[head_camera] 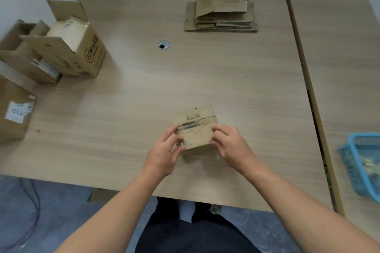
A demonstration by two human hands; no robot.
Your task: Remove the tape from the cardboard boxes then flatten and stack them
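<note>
While I watch through the head camera, both hands grip one small cardboard box (197, 129). Left hand (164, 150): fingers curled over the box's left edge, thumb against the near corner. A small shiny bit sits by the thumb, too blurred to name. Right hand (232, 146): fingers curled round the right edge. The hold is narrow on each side, with the box between the two hands.

The box is low over the table (127, 109), near the middle of the front edge; resting or lifted, I cannot tell. Its top face shows torn label paper and a dark printed strip.

Far side, right of centre: stack of flattened boxes (221, 12), smaller pieces on larger.

Left edge: open printed box (82, 55), flaps up, against a second open box (24, 55). Nearer me is a box with a white label (14, 113).

A round cable hole (163, 45) lies between those and the stack.

Right: second table (345, 57), with a blue basket (349, 160) at the frame edge.
</note>
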